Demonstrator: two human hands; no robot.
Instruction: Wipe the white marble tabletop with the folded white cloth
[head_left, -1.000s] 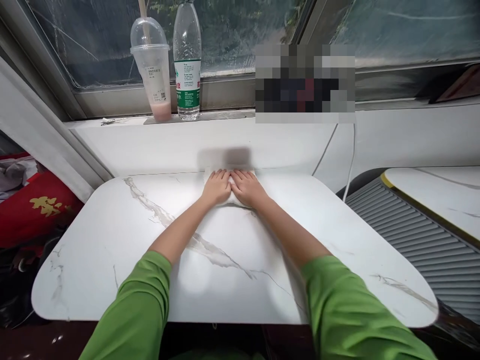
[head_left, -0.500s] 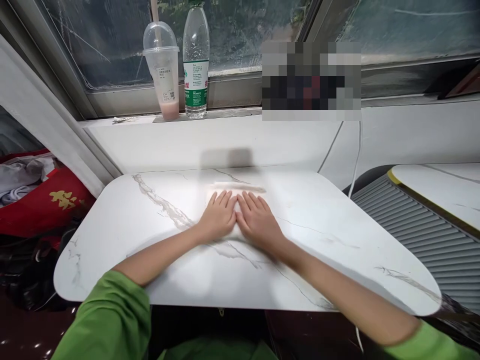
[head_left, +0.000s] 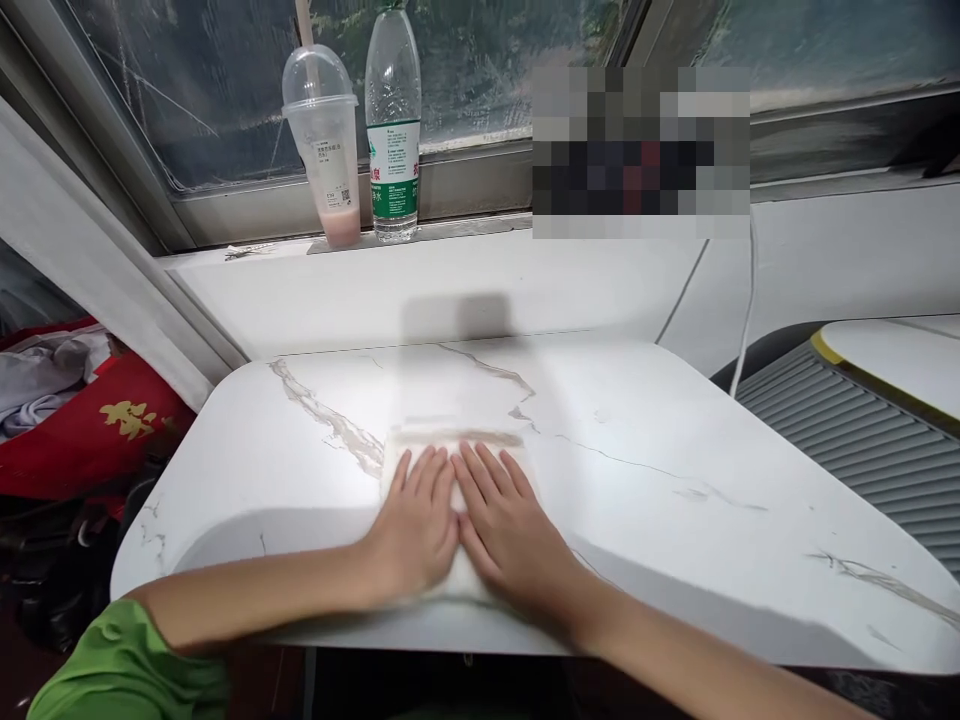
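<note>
Cloth (head_left: 463,582), blurred at its near edge, lies mostly hidden under the left hand (head_left: 412,530) and right hand (head_left: 511,525), both flat and open, on the marbled table (head_left: 622,410). Beyond, a cup (head_left: 327,160) and a bottle (head_left: 394,150), its top cut off, stand beside a pixelated patch (head_left: 641,152).

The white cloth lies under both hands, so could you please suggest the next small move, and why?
Probably push the white cloth toward the wall: the left hand and right hand lie flat on it, and its near edge sits close to the front edge of the table, leaving little room there.
</note>
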